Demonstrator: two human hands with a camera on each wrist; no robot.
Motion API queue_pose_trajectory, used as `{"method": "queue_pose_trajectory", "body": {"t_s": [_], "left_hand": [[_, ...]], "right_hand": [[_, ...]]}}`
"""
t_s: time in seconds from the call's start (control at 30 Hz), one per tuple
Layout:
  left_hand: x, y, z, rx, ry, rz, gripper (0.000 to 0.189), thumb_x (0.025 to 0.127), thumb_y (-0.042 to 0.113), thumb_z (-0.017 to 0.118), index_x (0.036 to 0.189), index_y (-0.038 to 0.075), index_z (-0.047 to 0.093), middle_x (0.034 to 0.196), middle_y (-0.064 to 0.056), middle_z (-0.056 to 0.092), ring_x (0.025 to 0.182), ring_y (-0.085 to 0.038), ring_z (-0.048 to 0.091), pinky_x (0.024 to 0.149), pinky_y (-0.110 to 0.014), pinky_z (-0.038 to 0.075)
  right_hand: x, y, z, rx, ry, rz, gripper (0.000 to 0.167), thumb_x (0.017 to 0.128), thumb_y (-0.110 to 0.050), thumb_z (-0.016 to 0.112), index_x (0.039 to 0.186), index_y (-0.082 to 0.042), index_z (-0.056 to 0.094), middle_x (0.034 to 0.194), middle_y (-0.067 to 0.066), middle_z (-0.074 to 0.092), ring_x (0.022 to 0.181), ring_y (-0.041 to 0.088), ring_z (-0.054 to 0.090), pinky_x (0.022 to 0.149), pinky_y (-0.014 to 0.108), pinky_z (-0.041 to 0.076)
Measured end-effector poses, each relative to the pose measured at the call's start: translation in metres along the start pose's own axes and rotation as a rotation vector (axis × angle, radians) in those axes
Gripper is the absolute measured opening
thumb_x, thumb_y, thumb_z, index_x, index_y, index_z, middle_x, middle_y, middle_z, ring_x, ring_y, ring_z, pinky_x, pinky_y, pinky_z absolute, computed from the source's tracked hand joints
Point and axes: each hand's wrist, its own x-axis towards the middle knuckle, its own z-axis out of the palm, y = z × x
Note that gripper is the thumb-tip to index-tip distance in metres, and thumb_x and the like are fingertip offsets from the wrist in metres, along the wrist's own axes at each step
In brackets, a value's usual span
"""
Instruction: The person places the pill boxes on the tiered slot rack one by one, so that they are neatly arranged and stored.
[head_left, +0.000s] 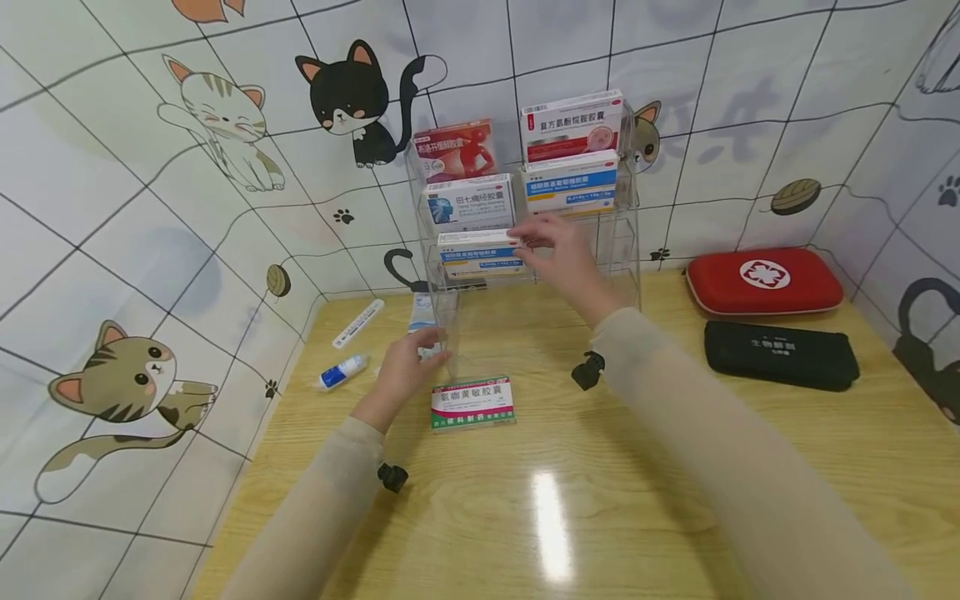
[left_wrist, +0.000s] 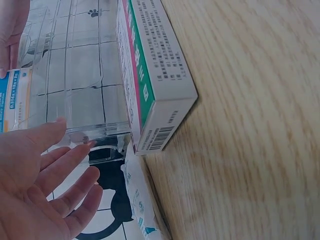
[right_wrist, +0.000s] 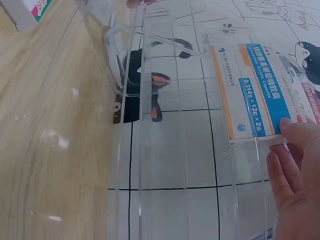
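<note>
A clear acrylic rack point(head_left: 633, 250) stands against the wall with medicine boxes on its tiers. On its lowest filled tier, at the left, is a white, blue and orange medicine box point(head_left: 480, 260). My right hand point(head_left: 558, 258) pinches that box's right end; in the right wrist view the thumb point(right_wrist: 286, 124) lies on its front. My left hand point(head_left: 408, 367) is beside the rack's lower left side, fingers spread and loosely bent, holding nothing. Whether it touches the rack I cannot tell. A green, white and pink medicine box point(head_left: 472, 403) lies on the table near it.
Higher tiers hold a red box point(head_left: 457, 152), a white-blue box point(head_left: 471, 202), a red-white box point(head_left: 573, 129) and another blue-orange box point(head_left: 572, 185). A tube point(head_left: 343, 372), a white strip point(head_left: 358, 323) and a packet point(head_left: 422, 312) lie left. A red case point(head_left: 765, 282) and black pouch point(head_left: 780, 356) lie right.
</note>
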Motion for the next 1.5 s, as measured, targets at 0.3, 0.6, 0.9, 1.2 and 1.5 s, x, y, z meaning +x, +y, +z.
{"method": "queue_pose_trajectory", "body": {"t_s": [0.3, 0.6, 0.9, 1.2, 1.5], "left_hand": [[-0.001, -0.002, 0.003, 0.003, 0.001, -0.014, 0.045, 0.099, 0.025, 0.072, 0.14, 0.008, 0.062, 0.137, -0.014, 0.067, 0.127, -0.033, 0.063, 0.104, -0.052, 0.054], [-0.002, -0.004, 0.001, 0.0, 0.009, -0.013, 0.045, 0.099, 0.027, 0.072, 0.14, 0.01, 0.063, 0.136, -0.012, 0.068, 0.126, -0.031, 0.063, 0.104, -0.051, 0.055], [-0.001, -0.002, 0.0, 0.008, 0.012, -0.013, 0.044, 0.099, 0.028, 0.072, 0.139, 0.013, 0.063, 0.136, -0.011, 0.068, 0.127, -0.03, 0.064, 0.104, -0.051, 0.055], [0.001, 0.0, 0.002, 0.008, 0.002, -0.034, 0.044, 0.1, 0.03, 0.071, 0.14, 0.014, 0.063, 0.139, -0.011, 0.066, 0.129, -0.03, 0.062, 0.106, -0.05, 0.054], [0.0, -0.002, 0.002, 0.006, 0.002, -0.036, 0.044, 0.1, 0.029, 0.071, 0.139, 0.013, 0.063, 0.138, -0.011, 0.067, 0.128, -0.03, 0.062, 0.106, -0.051, 0.053]], "right_hand": [[-0.013, -0.003, 0.004, -0.064, -0.009, -0.025, 0.045, 0.091, -0.009, 0.079, 0.135, -0.012, 0.068, 0.135, 0.008, 0.066, 0.118, 0.021, 0.066, 0.105, 0.035, 0.056], [-0.074, -0.009, 0.018, -0.046, -0.08, -0.098, 0.033, 0.087, -0.002, 0.081, 0.119, -0.003, 0.073, 0.12, 0.015, 0.069, 0.102, 0.031, 0.069, 0.091, 0.043, 0.061], [-0.131, -0.001, 0.039, -0.031, -0.383, 0.017, 0.034, 0.087, -0.006, 0.082, 0.12, -0.009, 0.073, 0.127, 0.01, 0.069, 0.107, 0.033, 0.07, 0.094, 0.047, 0.06], [-0.151, 0.014, 0.05, -0.079, -0.544, 0.085, 0.042, 0.087, -0.013, 0.084, 0.127, -0.008, 0.071, 0.129, 0.007, 0.07, 0.113, 0.023, 0.067, 0.1, 0.044, 0.057], [-0.151, 0.016, 0.056, -0.081, -0.635, 0.114, 0.043, 0.085, -0.017, 0.087, 0.125, -0.011, 0.072, 0.129, 0.002, 0.071, 0.126, 0.022, 0.064, 0.113, 0.044, 0.049]]}}
